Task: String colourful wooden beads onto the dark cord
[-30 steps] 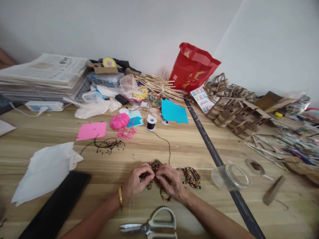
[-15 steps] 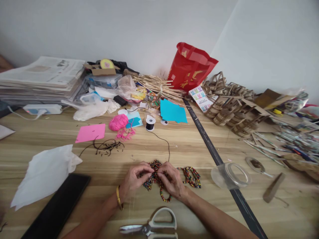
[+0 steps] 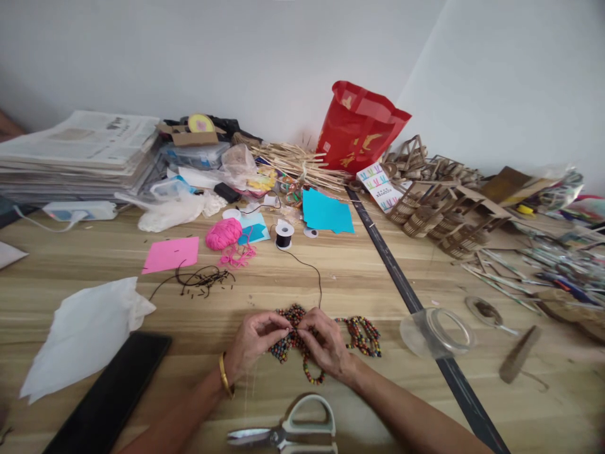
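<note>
Beaded strands above the scissors look light, limp, slippery; my left hand and right hand pinch them closed at the middle.

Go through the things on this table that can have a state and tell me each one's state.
left hand: pinching the beaded strands
right hand: pinching the same strands
scissors: closed, lying flat
black thread spool: upright, thread unwound
clear jar: tipped over
red bag: standing
</note>
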A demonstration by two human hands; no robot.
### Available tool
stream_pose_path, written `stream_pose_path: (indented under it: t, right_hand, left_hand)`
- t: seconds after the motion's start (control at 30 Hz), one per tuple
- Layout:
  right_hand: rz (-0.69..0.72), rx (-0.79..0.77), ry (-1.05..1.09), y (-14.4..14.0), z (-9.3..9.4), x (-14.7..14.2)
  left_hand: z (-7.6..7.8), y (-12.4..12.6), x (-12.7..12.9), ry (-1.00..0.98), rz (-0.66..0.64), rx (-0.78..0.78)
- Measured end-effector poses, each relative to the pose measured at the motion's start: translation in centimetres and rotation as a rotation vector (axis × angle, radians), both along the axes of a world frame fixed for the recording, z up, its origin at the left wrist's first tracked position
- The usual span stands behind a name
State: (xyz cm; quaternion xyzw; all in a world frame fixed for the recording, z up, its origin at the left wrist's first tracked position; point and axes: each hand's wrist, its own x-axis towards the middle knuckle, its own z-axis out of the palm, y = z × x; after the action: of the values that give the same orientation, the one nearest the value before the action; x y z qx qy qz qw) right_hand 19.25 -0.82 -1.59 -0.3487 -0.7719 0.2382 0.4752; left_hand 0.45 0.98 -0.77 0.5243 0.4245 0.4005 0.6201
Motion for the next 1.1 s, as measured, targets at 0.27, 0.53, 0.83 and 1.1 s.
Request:
stream_pose_path:
  t: [0.27,0.53,0.83,1.1]
  right_hand:
    - [0.017,0.017,-0.043,-0.07,0.08,0.02]
    - [0.027,0.009,-0.06,-0.07,0.06,0.02]
    - [0.025,0.008,-0.08,-0.1,0.16,-0.03]
    - [0.041,0.006,-0.073,0.0,-0.16,0.01]
  left_hand:
    - [-0.25,-0.12,0.02,0.021,0.002,0.066]
    - [-0.14,-0.06,-0.05,0.017,-0.031,0.096]
    - [-0.25,-0.07,-0.11,0.022,-0.033,0.125]
    - [-0.04,-0.08,-0.11,0.012,-0.039,0.153]
